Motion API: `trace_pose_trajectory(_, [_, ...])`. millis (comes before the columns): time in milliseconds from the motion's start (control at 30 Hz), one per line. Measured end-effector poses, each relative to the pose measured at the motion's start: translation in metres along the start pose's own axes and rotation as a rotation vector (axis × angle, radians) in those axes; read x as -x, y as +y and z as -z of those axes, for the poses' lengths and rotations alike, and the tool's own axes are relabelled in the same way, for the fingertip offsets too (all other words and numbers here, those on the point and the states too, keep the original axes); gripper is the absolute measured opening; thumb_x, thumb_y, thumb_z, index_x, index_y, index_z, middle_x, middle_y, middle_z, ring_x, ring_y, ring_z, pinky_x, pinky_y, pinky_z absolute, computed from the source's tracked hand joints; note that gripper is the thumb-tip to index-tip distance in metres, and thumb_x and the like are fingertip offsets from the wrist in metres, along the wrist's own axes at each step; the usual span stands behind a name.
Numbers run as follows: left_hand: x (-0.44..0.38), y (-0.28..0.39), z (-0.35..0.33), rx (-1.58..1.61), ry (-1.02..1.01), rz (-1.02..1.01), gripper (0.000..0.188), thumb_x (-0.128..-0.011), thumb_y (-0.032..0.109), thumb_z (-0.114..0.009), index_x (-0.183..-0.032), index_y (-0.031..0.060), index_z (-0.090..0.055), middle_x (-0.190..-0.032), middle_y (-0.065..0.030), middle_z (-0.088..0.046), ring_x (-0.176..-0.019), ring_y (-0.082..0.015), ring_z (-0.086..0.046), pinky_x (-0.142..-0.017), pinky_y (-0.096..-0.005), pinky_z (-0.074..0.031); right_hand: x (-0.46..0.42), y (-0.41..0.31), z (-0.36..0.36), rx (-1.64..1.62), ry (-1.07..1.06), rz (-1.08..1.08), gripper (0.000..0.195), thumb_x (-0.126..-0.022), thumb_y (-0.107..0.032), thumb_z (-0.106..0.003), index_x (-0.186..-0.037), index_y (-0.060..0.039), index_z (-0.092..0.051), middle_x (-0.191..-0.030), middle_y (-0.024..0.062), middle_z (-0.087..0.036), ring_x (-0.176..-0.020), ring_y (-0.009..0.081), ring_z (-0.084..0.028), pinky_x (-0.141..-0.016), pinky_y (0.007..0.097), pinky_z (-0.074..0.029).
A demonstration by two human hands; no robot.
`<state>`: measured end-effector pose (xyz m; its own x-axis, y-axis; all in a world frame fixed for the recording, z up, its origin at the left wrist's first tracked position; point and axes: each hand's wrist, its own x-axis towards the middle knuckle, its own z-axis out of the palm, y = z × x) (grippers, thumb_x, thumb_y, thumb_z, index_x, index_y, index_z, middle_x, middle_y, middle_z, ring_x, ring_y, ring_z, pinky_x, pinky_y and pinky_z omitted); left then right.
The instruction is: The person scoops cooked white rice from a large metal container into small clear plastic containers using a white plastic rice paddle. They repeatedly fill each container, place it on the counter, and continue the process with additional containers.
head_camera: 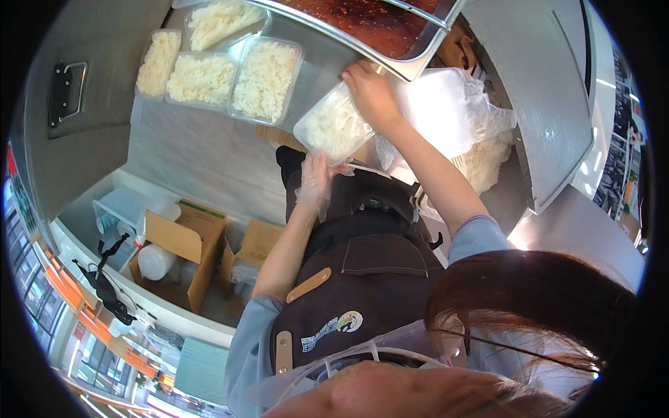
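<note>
My left hand (316, 175), in a clear plastic glove, grips the near end of a clear plastic container of white rice (334, 125). At the container's far right corner, my bare right hand (366, 86) holds its rim. A transparent lid or film seems to lie over this rice; glare makes it hard to tell. To the left, several rice-filled containers stand close together, among them an upright-lying rectangular one (265, 81) and a wider one (201, 79). Right of my right hand are a stack of white translucent lids or containers (436, 107) and a crumpled clear plastic bag (491, 120).
A metal pan of red, oily sauce (366, 26) borders the far side. More loose rice (488, 162) lies at right, beside a metal panel (533, 94). Open cardboard boxes (209, 230) stand low at left, near a metal door with a handle (78, 91).
</note>
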<state>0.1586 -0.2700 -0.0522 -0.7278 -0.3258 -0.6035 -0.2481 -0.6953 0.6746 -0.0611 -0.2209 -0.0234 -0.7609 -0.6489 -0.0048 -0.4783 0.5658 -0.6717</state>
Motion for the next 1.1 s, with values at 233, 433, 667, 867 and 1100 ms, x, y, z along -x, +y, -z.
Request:
trace_pose_trajectory(233, [0.002, 0.002, 0.005, 0.076, -0.056, 0.048, 0.027, -0.098, 0.019, -0.044, -0.112, -0.0039, -0.044, -0.098, -0.0169, -0.060, -0.078, -0.0225, -0.063, -0.073, -0.0341, -0.053, 0.014, 0.015, 0.007, -0.380, 0.056, -0.208, 0.020, -0.090, -0.016, -0.052, -0.099, 0.0003, -0.062, -0.091, 0.0173, -0.060, -0.084, 0.0334, -0.058, -0.081, 0.0381, -0.046])
trace_pose_trajectory(433, [0.000, 0.006, 0.016, 0.018, 0.039, -0.008, 0.033, -0.096, 0.022, -0.050, -0.114, -0.0046, -0.044, -0.097, -0.0177, -0.061, -0.079, -0.0251, -0.063, -0.070, -0.0374, -0.056, 0.051, 0.011, -0.004, -0.335, 0.203, -0.168, 0.019, -0.091, -0.011, -0.049, -0.103, -0.0043, -0.062, -0.095, 0.0155, -0.058, -0.084, 0.0341, -0.059, -0.078, 0.0395, -0.047])
trace_pose_trajectory(667, [-0.004, 0.007, 0.018, 0.014, -0.033, -0.026, 0.025, -0.096, 0.018, -0.048, -0.113, -0.0015, -0.044, -0.097, -0.0131, -0.060, -0.080, -0.0236, -0.062, -0.072, -0.0371, -0.053, 0.054, -0.001, -0.009, -0.085, 0.219, -0.222, 0.025, -0.085, -0.008, -0.049, -0.107, -0.0124, -0.060, -0.100, 0.0137, -0.057, -0.090, 0.0346, -0.058, -0.076, 0.0419, -0.048])
trace_pose_trajectory(867, [-0.006, 0.010, 0.030, -0.185, -0.052, -0.030, 0.036, -0.098, 0.034, -0.043, -0.105, -0.0005, -0.051, -0.087, -0.0115, -0.061, -0.077, -0.0202, -0.062, -0.070, -0.0340, -0.053, 0.041, -0.025, 0.001, 0.136, 0.351, 0.048, 0.027, -0.083, -0.016, -0.058, -0.109, -0.0131, -0.062, -0.110, 0.0092, -0.057, -0.111, 0.0300, -0.049, -0.093, 0.0420, -0.039])
trace_pose_trajectory(1100, [-0.009, 0.033, 0.023, -0.258, -0.062, 0.055, 0.052, -0.099, 0.045, -0.032, -0.108, -0.0018, -0.050, -0.091, -0.0146, -0.063, -0.078, -0.0207, -0.063, -0.070, -0.0342, -0.053, 0.002, -0.050, -0.013, 0.335, -0.291, 0.316, 0.030, -0.084, -0.041, -0.056, -0.082, -0.0149, -0.070, -0.087, 0.0007, -0.060, -0.096, 0.0225, -0.052, -0.096, 0.0520, -0.030])
